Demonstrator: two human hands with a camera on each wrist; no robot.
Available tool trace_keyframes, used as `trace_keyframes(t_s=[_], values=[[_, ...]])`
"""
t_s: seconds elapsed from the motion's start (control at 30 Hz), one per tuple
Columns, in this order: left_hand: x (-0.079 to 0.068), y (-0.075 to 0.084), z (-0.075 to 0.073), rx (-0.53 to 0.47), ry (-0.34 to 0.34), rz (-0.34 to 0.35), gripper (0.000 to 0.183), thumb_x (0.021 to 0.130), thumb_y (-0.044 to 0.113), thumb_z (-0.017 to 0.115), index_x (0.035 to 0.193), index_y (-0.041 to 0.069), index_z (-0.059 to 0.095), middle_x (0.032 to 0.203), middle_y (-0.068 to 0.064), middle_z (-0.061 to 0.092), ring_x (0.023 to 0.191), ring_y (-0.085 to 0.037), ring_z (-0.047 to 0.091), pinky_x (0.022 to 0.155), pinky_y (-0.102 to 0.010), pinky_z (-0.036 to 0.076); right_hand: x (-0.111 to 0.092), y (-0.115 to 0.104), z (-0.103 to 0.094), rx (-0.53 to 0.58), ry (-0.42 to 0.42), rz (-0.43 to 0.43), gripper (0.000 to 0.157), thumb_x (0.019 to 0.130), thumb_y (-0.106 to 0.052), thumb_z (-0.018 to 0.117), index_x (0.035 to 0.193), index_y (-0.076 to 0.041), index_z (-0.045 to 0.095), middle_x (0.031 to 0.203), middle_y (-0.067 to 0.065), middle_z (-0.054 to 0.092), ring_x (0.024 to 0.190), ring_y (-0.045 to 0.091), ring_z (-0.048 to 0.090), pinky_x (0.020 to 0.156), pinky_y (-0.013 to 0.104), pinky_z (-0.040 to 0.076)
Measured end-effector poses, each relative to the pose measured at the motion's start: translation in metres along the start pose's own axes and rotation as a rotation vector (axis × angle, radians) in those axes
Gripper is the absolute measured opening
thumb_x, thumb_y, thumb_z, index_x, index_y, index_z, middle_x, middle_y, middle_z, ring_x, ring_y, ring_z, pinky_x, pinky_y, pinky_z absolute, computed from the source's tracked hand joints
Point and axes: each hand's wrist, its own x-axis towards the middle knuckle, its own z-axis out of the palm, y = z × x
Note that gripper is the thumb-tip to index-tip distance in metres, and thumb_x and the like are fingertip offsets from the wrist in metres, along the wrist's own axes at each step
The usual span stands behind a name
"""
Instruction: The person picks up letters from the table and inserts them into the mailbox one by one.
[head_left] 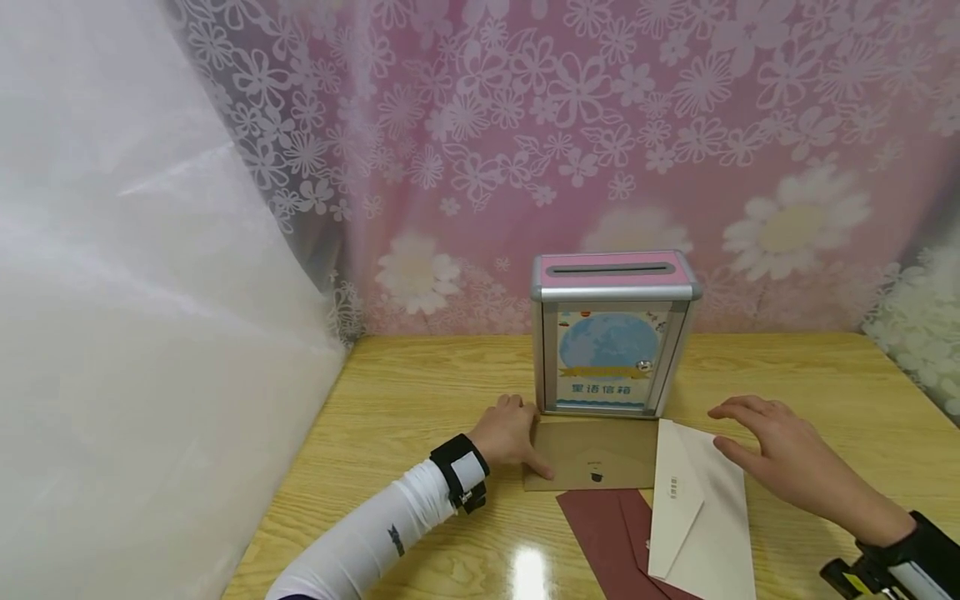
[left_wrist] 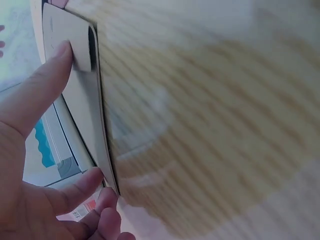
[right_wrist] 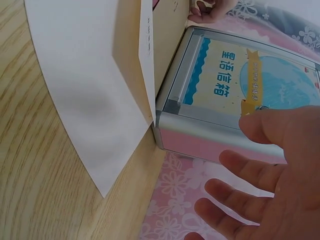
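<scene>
My left hand (head_left: 504,433) is at the left end of a brown envelope (head_left: 600,442) lying on the table. Its thumb (left_wrist: 52,67) lies straight on the envelope, with the other fingers spread at the far corner. My right hand (head_left: 787,454) hovers with parted fingers over the right side of a white envelope (head_left: 712,517), holding nothing. That envelope overlaps a dark red envelope (head_left: 600,525) and the brown one's right end. Behind them stands a silver-framed letter box (head_left: 611,333), upright, with a pink slotted top.
The wood-grain table (head_left: 420,375) runs back to a pink floral curtain (head_left: 525,125). A white sheet (head_left: 135,292) hangs along the left side. A round lock (head_left: 643,366) sits on the box's front panel.
</scene>
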Motion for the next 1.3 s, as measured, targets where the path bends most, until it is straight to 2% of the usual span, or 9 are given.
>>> trace_keyframes(t_s=[0.17, 0.27, 0.57, 0.77, 0.87, 0.97, 1.17, 1.3], values=[[0.004, -0.003, 0.001, -0.027, -0.016, 0.002, 0.084, 0.047, 0.075, 0.076, 0.107, 0.018, 0.061, 0.102, -0.002, 0.054, 0.092, -0.019, 0.044, 0.074, -0.034, 0.047, -0.001, 0.001, -0.001, 0.001, -0.025, 0.021, 0.034, 0.088, -0.028, 0.068, 0.113, -0.004, 0.064, 0.118, 0.022, 0.055, 0.105, 0.044, 0.047, 0.076, 0.065, 0.039], [0.006, -0.004, 0.002, -0.028, -0.026, 0.0, 0.086, 0.046, 0.076, 0.076, 0.108, 0.018, 0.06, 0.102, -0.002, 0.054, 0.093, -0.019, 0.044, 0.074, -0.034, 0.047, -0.002, 0.002, -0.001, 0.008, -0.034, 0.028, 0.035, 0.089, -0.029, 0.067, 0.113, -0.004, 0.064, 0.118, 0.021, 0.055, 0.104, 0.043, 0.047, 0.076, 0.064, 0.04], [0.006, -0.007, -0.002, -0.019, -0.07, -0.016, 0.081, 0.044, 0.077, 0.076, 0.099, 0.02, 0.059, 0.104, -0.002, 0.054, 0.092, -0.019, 0.046, 0.07, -0.037, 0.047, -0.005, 0.004, 0.001, 0.024, -0.01, 0.016, 0.033, 0.088, -0.025, 0.068, 0.112, -0.004, 0.065, 0.117, 0.021, 0.055, 0.105, 0.043, 0.046, 0.078, 0.065, 0.038], [0.007, -0.011, -0.008, -0.179, -0.125, -0.033, 0.083, 0.05, 0.059, 0.086, 0.113, 0.013, 0.056, 0.093, 0.0, 0.057, 0.077, -0.014, 0.051, 0.062, -0.029, 0.047, -0.006, 0.006, 0.001, 0.023, 0.002, 0.015, 0.033, 0.087, -0.024, 0.069, 0.112, -0.003, 0.065, 0.117, 0.022, 0.055, 0.104, 0.044, 0.046, 0.077, 0.065, 0.038], [0.007, -0.013, -0.012, -0.239, -0.135, -0.052, 0.087, 0.053, 0.051, 0.088, 0.122, 0.011, 0.054, 0.099, -0.001, 0.057, 0.078, -0.013, 0.051, 0.066, -0.028, 0.048, -0.006, 0.006, 0.002, 0.028, 0.016, 0.007, 0.032, 0.086, -0.023, 0.069, 0.111, -0.003, 0.065, 0.117, 0.022, 0.055, 0.104, 0.044, 0.047, 0.077, 0.065, 0.038], [0.006, -0.015, -0.015, -0.237, -0.131, -0.064, 0.091, 0.054, 0.049, 0.088, 0.127, 0.009, 0.052, 0.107, -0.004, 0.056, 0.083, -0.013, 0.051, 0.073, -0.029, 0.049, -0.006, 0.007, 0.002, 0.03, 0.025, 0.001, 0.032, 0.086, -0.022, 0.07, 0.111, -0.004, 0.065, 0.116, 0.021, 0.056, 0.103, 0.043, 0.047, 0.076, 0.064, 0.039], [0.001, -0.021, -0.022, -0.262, -0.133, -0.048, 0.078, 0.059, 0.04, 0.088, 0.122, 0.006, 0.056, 0.108, -0.004, 0.057, 0.087, -0.014, 0.051, 0.075, -0.03, 0.048, -0.006, 0.007, 0.003, 0.032, 0.023, 0.001, 0.032, 0.086, -0.022, 0.07, 0.112, -0.004, 0.065, 0.116, 0.021, 0.056, 0.103, 0.043, 0.047, 0.076, 0.065, 0.039], [0.0, -0.026, -0.022, -0.307, -0.123, -0.039, 0.065, 0.061, 0.03, 0.088, 0.113, 0.006, 0.058, 0.099, -0.003, 0.058, 0.082, -0.015, 0.051, 0.069, -0.03, 0.048, -0.007, 0.008, 0.003, 0.036, 0.023, 0.008, 0.032, 0.087, -0.023, 0.069, 0.112, -0.004, 0.064, 0.117, 0.021, 0.055, 0.104, 0.043, 0.046, 0.075, 0.065, 0.039]])
